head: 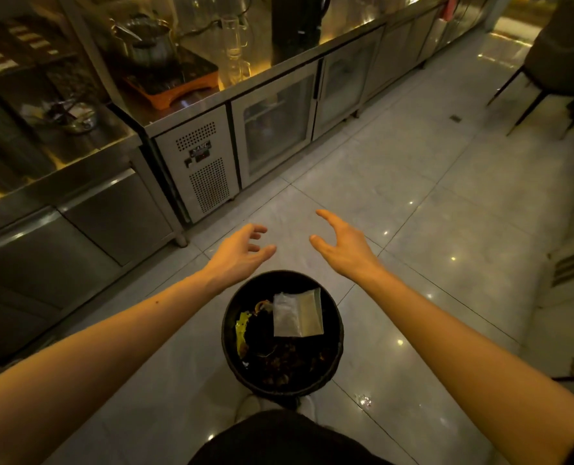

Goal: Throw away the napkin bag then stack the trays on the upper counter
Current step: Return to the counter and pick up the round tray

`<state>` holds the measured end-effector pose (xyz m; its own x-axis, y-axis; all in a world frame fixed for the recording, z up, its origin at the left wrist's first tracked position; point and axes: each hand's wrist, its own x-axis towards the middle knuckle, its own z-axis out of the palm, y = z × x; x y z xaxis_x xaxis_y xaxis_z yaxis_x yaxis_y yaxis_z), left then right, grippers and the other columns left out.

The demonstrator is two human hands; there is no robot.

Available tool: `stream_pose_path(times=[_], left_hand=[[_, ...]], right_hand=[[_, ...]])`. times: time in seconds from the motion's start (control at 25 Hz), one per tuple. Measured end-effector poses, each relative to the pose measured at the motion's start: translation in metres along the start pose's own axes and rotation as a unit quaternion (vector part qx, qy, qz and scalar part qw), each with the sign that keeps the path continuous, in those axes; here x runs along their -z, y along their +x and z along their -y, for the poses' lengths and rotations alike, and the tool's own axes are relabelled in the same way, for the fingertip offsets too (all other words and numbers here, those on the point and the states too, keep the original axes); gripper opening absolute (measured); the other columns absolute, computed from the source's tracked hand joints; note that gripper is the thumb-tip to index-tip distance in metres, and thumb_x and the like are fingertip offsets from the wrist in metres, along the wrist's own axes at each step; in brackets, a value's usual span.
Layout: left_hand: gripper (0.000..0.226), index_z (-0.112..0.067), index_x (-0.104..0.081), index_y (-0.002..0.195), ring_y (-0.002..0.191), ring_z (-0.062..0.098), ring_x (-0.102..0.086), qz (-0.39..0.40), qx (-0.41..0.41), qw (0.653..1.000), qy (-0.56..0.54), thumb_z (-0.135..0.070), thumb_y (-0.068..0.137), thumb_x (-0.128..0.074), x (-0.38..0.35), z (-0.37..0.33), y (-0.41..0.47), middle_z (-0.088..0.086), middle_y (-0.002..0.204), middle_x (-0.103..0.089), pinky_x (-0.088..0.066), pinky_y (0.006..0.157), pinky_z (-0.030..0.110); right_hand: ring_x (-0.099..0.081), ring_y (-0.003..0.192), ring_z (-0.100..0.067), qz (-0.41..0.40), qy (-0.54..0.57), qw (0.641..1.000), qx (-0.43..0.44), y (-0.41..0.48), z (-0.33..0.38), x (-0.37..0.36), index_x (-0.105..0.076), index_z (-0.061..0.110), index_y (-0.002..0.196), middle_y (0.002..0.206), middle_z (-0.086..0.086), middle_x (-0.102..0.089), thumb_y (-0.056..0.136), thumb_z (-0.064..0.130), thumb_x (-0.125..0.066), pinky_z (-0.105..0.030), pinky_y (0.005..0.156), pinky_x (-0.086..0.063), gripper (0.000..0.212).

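The napkin bag (pixel 298 314), a flat clear plastic pouch, lies inside the round black trash bin (pixel 226 327) on the floor at my feet, on top of dark scraps. Beyond the bin's far rim, my left hand (pixel 242 251) and my right hand (pixel 341 245) hover side by side, both with fingers spread and holding nothing. No trays are in view that I can make out.
A steel counter with glass-door fridge units (pixel 275 119) runs along the left and back, carrying an induction cooker (pixel 174 78), a pot (pixel 146 41) and glassware. A lower steel counter (pixel 77 182) is at left. A chair (pixel 560 62) stands at the far right on the tiled floor.
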<state>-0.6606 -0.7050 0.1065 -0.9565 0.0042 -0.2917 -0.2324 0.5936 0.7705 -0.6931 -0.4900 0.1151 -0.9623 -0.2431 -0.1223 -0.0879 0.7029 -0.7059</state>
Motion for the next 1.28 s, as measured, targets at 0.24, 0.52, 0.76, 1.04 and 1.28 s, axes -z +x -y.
stream_pose_path(times=[0.24, 0.52, 0.76, 1.04, 1.28], left_hand=[[0.024, -0.015, -0.063, 0.106, 0.088, 0.004, -0.062, -0.024, -0.089, 0.995, -0.036, -0.035, 0.093, -0.059, 0.013, -0.008, 0.018, -0.001, 0.111, -0.066, -0.042, 0.060, 0.013], [0.014, -0.020, -0.065, 0.092, 0.087, 0.012, -0.065, 0.068, -0.170, 0.982, -0.035, -0.033, 0.094, -0.059, -0.021, -0.041, 0.043, -0.003, 0.095, -0.067, -0.039, 0.057, 0.015], [0.025, -0.014, -0.069, 0.089, 0.083, 0.012, -0.065, 0.169, -0.256, 0.951, -0.031, -0.028, 0.099, -0.049, -0.091, -0.104, 0.013, -0.002, 0.085, -0.068, -0.049, 0.065, 0.021], [0.031, -0.019, -0.067, 0.116, 0.103, 0.012, -0.064, 0.300, -0.400, 0.866, 0.016, -0.020, 0.085, -0.070, -0.222, -0.194, -0.084, -0.002, 0.114, -0.068, -0.051, 0.087, 0.026], [0.037, -0.018, -0.069, 0.118, 0.103, 0.015, -0.066, 0.375, -0.464, 0.802, 0.040, -0.030, 0.083, -0.073, -0.362, -0.255, -0.215, 0.004, 0.112, -0.070, -0.053, 0.089, 0.035]], right_hand=[[-0.037, 0.141, -0.024, -0.077, 0.009, 0.996, -0.042, -0.004, 0.023, 0.002, -0.033, 0.018, 0.150, 0.154, -0.008, -0.039, 0.096, 0.035, -0.057, -0.034, 0.111, -0.032, 0.062], [-0.043, 0.136, -0.023, -0.196, 0.011, 0.972, -0.127, -0.051, 0.015, 0.030, -0.038, 0.020, 0.146, 0.149, -0.007, -0.045, 0.094, 0.036, -0.059, -0.034, 0.109, -0.036, 0.059], [-0.046, 0.133, -0.020, -0.299, -0.004, 0.932, -0.207, -0.143, -0.022, 0.071, -0.041, 0.021, 0.144, 0.145, -0.005, -0.048, 0.093, 0.037, -0.060, -0.029, 0.103, -0.036, 0.056], [-0.047, 0.133, -0.026, -0.433, 0.016, 0.852, -0.295, -0.320, -0.081, 0.121, -0.045, 0.010, 0.141, 0.143, -0.013, -0.050, 0.091, 0.027, -0.064, -0.039, 0.110, -0.038, 0.056], [-0.045, 0.134, -0.023, -0.500, 0.046, 0.784, -0.366, -0.515, -0.133, 0.146, -0.039, 0.017, 0.145, 0.144, -0.010, -0.049, 0.094, 0.031, -0.059, -0.026, 0.099, -0.036, 0.056]])
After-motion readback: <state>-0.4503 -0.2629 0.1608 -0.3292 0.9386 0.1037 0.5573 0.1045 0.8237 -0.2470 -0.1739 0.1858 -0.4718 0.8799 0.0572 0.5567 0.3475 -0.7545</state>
